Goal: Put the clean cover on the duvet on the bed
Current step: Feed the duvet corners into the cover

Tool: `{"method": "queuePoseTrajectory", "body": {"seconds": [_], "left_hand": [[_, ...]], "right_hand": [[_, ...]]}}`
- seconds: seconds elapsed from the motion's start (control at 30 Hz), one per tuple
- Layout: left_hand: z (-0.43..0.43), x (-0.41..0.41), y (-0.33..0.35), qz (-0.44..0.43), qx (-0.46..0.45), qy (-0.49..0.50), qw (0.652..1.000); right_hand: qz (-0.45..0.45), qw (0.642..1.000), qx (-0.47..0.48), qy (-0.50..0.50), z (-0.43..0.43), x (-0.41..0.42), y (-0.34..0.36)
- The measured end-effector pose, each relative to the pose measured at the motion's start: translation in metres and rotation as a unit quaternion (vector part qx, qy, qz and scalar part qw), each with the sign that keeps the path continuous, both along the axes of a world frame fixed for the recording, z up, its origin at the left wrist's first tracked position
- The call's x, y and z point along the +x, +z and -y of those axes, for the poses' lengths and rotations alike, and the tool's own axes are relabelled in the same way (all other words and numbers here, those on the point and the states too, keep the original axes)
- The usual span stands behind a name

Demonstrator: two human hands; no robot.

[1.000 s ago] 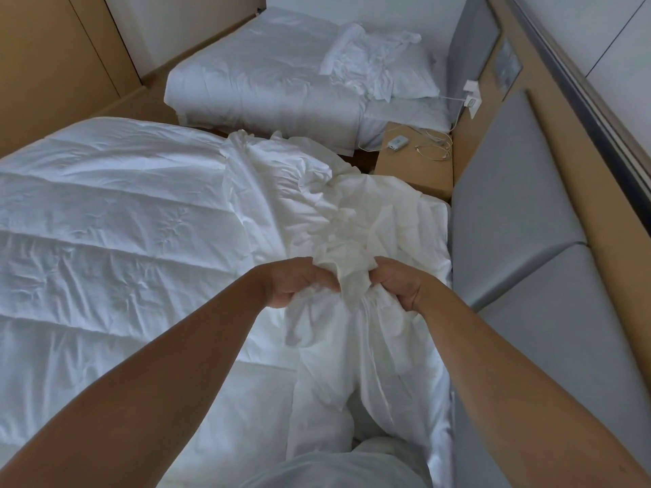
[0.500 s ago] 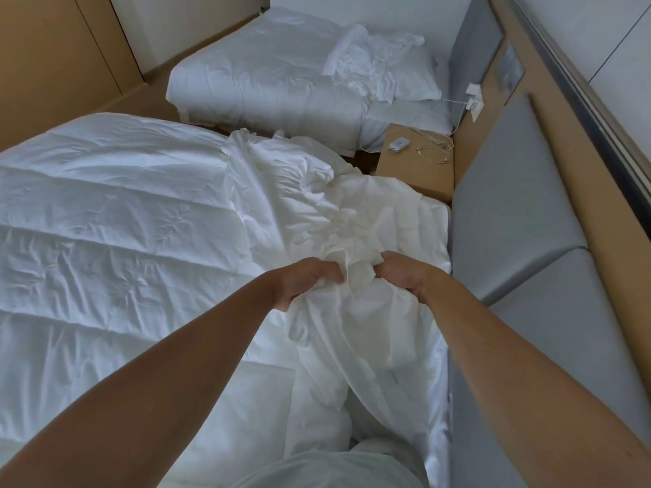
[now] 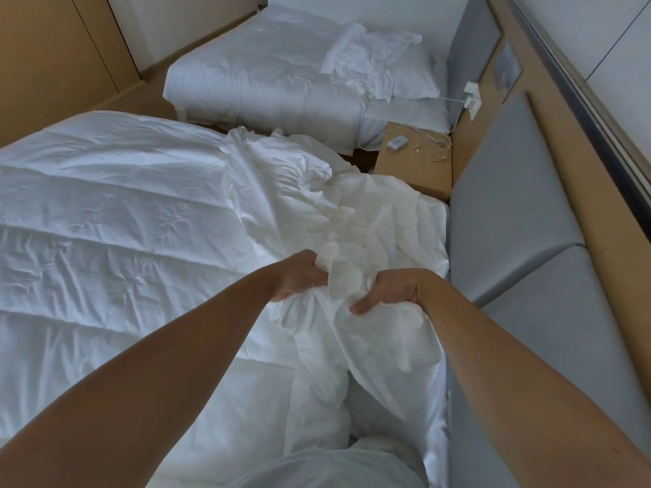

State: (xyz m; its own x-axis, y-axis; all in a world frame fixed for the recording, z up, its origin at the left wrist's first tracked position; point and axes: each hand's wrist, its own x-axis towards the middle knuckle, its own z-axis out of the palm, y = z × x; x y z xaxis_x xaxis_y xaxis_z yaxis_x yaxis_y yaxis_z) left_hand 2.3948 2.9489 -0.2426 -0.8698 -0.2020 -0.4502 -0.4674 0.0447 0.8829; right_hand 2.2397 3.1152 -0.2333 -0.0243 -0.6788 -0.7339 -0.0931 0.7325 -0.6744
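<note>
A quilted white duvet [image 3: 105, 220] lies spread over the near bed, filling the left of the view. A crumpled white cover [image 3: 352, 206] is bunched along the bed's right side, near the grey headboard. My left hand [image 3: 299, 276] grips a gathered fold of the cover. Close beside it, my right hand [image 3: 387, 288] grips the same bunch, with fingers curled into the cloth. Below both hands the cover hangs in loose folds towards my body.
A padded grey headboard [image 3: 510, 213] runs along the right. A wooden nightstand [image 3: 415, 167] with a small white device and cables stands between the beds. A second bed [image 3: 267, 75] with a pillow and crumpled linen is at the back. Wooden wall panels are at the left.
Both hands have kept their hold and gathered more of the cover, shifting slightly towards me. The bunch of cloth between them has grown thicker.
</note>
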Motion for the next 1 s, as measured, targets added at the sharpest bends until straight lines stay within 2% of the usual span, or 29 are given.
{"method": "queuePoseTrajectory", "body": {"seconds": [0.07, 0.23, 0.3, 0.37, 0.43, 0.5, 0.6, 0.77, 0.83, 0.9, 0.93, 1.0], "left_hand": [[-0.002, 0.001, 0.0, 0.01, 0.026, 0.03, 0.999], [-0.004, 0.006, 0.004, 0.025, 0.144, -0.012, 0.989], [-0.004, 0.007, 0.005, 0.025, 0.152, -0.049, 0.987], [-0.004, 0.009, 0.004, 0.016, 0.141, -0.083, 0.986], [-0.007, 0.01, 0.005, -0.002, 0.128, -0.105, 0.986], [-0.01, 0.011, 0.005, -0.013, 0.119, -0.104, 0.987], [-0.01, 0.01, 0.004, -0.028, 0.117, -0.07, 0.99], [-0.005, 0.006, 0.002, -0.023, 0.077, 0.025, 0.996], [-0.005, 0.005, 0.001, -0.027, 0.062, 0.038, 0.997], [-0.004, 0.01, -0.002, -0.024, 0.075, 0.042, 0.996], [-0.003, 0.013, -0.002, -0.013, 0.091, 0.026, 0.995], [-0.002, 0.019, -0.004, 0.025, 0.12, -0.047, 0.991]], "right_hand": [[-0.004, 1.0, -0.005, 0.01, -0.001, 0.0, 0.001], [0.038, 0.98, -0.098, -0.168, -0.002, -0.003, -0.001], [-0.018, 0.976, -0.106, -0.188, 0.001, 0.001, -0.001], [-0.146, 0.972, -0.106, -0.149, 0.006, 0.003, -0.003], [-0.231, 0.96, -0.115, -0.111, 0.01, 0.002, -0.004], [-0.274, 0.951, -0.127, -0.069, 0.011, 0.002, 0.0], [-0.306, 0.948, -0.084, 0.01, 0.012, -0.001, 0.009], [-0.154, 0.987, -0.033, 0.01, 0.003, 0.001, 0.011], [-0.041, 0.998, -0.002, -0.041, -0.002, -0.001, 0.013], [0.063, 0.998, 0.017, -0.026, -0.006, -0.002, 0.013], [0.074, 0.997, 0.014, -0.02, -0.007, -0.003, 0.011], [0.06, 0.996, -0.013, -0.07, -0.008, -0.003, 0.003]]}}
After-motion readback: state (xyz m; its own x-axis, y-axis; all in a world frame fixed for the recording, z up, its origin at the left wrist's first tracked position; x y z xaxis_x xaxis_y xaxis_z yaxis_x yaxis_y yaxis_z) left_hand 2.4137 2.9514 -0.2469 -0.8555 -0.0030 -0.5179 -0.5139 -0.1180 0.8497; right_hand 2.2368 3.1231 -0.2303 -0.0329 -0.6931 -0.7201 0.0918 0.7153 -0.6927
